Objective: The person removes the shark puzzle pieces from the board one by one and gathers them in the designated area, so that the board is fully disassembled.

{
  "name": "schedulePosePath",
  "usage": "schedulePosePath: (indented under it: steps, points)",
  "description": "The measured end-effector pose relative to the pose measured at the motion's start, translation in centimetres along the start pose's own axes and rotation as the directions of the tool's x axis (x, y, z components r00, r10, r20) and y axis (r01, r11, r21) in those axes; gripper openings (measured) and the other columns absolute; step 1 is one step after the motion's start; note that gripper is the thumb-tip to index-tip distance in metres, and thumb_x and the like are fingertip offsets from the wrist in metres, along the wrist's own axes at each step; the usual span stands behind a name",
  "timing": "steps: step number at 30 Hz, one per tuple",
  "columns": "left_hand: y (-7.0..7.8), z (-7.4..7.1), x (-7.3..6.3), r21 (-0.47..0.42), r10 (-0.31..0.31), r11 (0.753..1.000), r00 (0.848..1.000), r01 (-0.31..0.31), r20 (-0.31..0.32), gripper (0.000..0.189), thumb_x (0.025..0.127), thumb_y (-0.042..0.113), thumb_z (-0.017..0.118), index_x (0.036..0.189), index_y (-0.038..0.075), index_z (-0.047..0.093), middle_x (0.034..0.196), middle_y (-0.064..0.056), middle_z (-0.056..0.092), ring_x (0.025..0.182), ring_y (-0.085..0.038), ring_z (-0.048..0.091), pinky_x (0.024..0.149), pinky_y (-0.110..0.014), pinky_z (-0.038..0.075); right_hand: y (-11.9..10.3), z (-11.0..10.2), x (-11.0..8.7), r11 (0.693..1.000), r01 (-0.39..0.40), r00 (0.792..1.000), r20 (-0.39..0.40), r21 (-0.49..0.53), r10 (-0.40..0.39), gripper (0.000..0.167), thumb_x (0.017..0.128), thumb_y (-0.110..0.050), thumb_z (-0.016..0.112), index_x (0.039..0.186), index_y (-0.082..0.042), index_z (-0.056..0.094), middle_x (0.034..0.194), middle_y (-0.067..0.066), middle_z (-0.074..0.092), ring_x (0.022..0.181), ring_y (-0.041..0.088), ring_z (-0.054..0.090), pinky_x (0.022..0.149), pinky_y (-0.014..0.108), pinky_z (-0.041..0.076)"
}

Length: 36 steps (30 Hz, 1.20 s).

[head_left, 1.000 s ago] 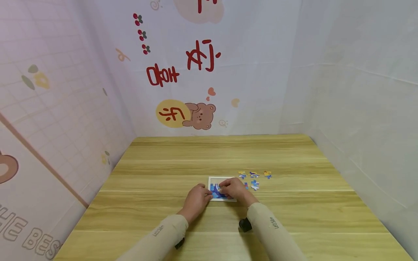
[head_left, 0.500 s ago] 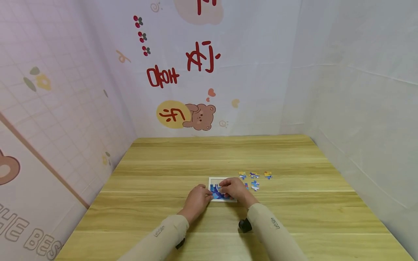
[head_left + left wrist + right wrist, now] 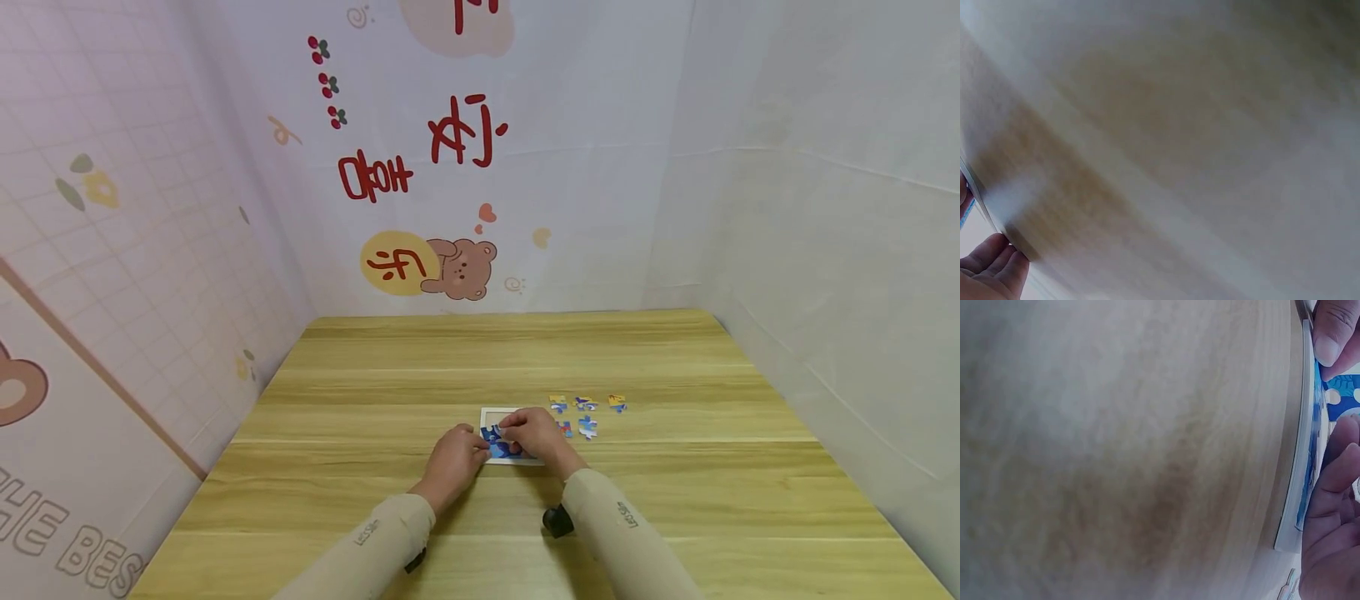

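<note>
A small white puzzle frame (image 3: 513,462) lies on the table, with blue assembled pieces (image 3: 501,450) in its near part and bare backing at the far side. My left hand (image 3: 453,458) holds the frame at its near left corner; in the left wrist view its fingertips (image 3: 1007,247) lie against the edge. Over the frame, my right hand (image 3: 538,433) pinches a puzzle piece, mostly hidden by the fingers. The right wrist view shows the curled right hand (image 3: 1335,519) close above the frame's rim (image 3: 1302,437).
Several loose puzzle pieces (image 3: 588,427) in yellow, blue and white lie right of the frame, some close to the right hand. The wooden table (image 3: 390,367) meets a white printed cloth (image 3: 600,208) at the back and both sides. A black wrist device (image 3: 558,521) sits under the right sleeve.
The right fingertips have shifted slightly left over the frame, and the blue pieces beneath them have changed position a little. The left hand stays at the frame's corner.
</note>
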<state>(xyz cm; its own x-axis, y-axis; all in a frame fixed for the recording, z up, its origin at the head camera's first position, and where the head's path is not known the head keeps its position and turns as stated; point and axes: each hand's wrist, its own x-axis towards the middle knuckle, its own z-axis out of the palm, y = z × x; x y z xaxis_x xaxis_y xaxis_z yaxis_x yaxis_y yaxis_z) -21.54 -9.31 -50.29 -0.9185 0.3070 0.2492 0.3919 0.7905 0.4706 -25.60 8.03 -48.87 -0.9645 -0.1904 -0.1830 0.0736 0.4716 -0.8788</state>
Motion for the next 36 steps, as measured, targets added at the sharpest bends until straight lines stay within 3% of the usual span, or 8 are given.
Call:
schedulePosePath:
  steps: [8, 17, 28, 36]
  points:
    - [0.3, 0.1, 0.0, -0.003, 0.006, 1.000, 1.000, -0.006, -0.002, 0.009, 0.087, 0.009, 0.073, 0.091, 0.003, 0.079, 0.094, -0.010, 0.070, 0.100, -0.031, 0.064, 0.090, -0.045, 0.050, -0.1, -0.6, -0.5, 0.995, -0.002, 0.998, -0.061, 0.101, 0.008, 0.013, 0.092, -0.004, 0.065, 0.103, -0.001, 0.072, 0.082, 0.007, 0.069, 0.061, 0.016, 0.062, 0.050, 0.025, 0.045]
    - [0.4, 0.0, 0.0, -0.003, -0.009, 1.000, 1.000, 0.009, 0.015, 0.010, 0.088, 0.009, 0.073, 0.093, 0.002, 0.079, 0.096, -0.010, 0.070, 0.100, -0.031, 0.064, 0.090, -0.046, 0.050, 0.1, -2.1, -0.8, 0.997, 0.004, 0.997, -0.071, 0.080, 0.002, 0.017, 0.096, -0.008, 0.063, 0.109, -0.003, 0.073, 0.092, 0.006, 0.068, 0.067, 0.018, 0.062, 0.063, 0.029, 0.052]
    - [0.6, -0.4, -0.3, -0.022, -0.045, 0.999, 0.999, 0.046, 0.025, 0.011, 0.089, 0.008, 0.073, 0.094, 0.001, 0.078, 0.098, -0.011, 0.069, 0.102, -0.033, 0.063, 0.092, -0.048, 0.049, 0.9, -4.1, -1.4, 0.995, -0.009, 0.992, -0.127, 0.097, 0.021, 0.015, 0.096, -0.011, 0.065, 0.106, -0.004, 0.073, 0.094, 0.006, 0.069, 0.068, 0.019, 0.062, 0.063, 0.033, 0.054]
    - [0.2, -0.1, -0.3, -0.003, -0.014, 1.000, 1.000, 0.014, -0.004, 0.009, 0.088, 0.008, 0.073, 0.093, 0.002, 0.078, 0.094, -0.008, 0.070, 0.101, -0.031, 0.064, 0.091, -0.046, 0.050, 2.0, -6.3, -1.8, 0.988, -0.034, 0.986, -0.157, 0.153, 0.058, 0.016, 0.095, -0.010, 0.065, 0.107, -0.001, 0.072, 0.095, 0.011, 0.070, 0.072, 0.021, 0.064, 0.066, 0.034, 0.054]
